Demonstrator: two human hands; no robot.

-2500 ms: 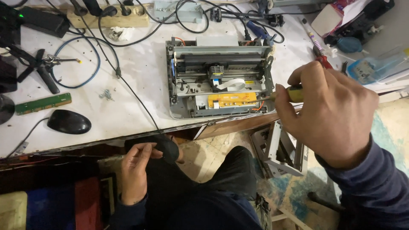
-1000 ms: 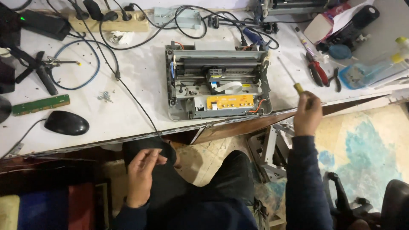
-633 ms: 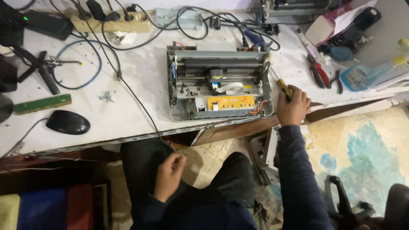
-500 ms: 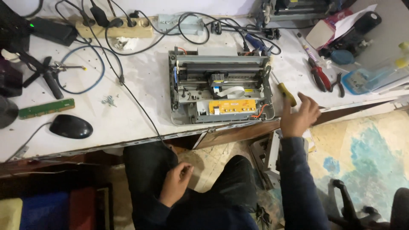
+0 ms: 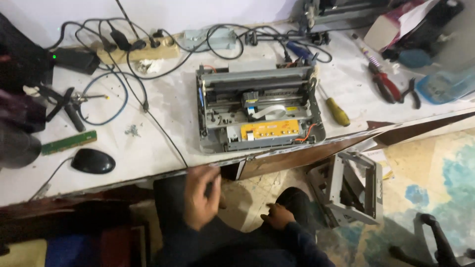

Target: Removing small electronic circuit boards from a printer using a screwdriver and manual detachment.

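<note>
Both my hands are off the worktop [image 5: 158, 148] now, down over my lap. Left hand [image 5: 200, 198] is just under the worktop edge, fingers curled loosely, blurred, can't tell if it grips anything. Right hand [image 5: 278, 216] rests on my knee, partly closed, looks empty.

Printer [image 5: 260, 109] sits mid-worktop, cover off, guts exposed: carriage rail, white ribbon cable, orange board at front. I'd judge it stiff and moderately heavy at the grey base, but fragile on top; cable and board shouldn't be touched. Best hold is the two side walls of the base, one hand each side.

Screwdriver [image 5: 334, 106] with a yellow handle lies just beside the printer's right side, light, rigid, take by the handle. Pliers [image 5: 391, 86] further right, mouse [image 5: 92, 161] well left, loose frame [image 5: 349, 188] on the floor
</note>
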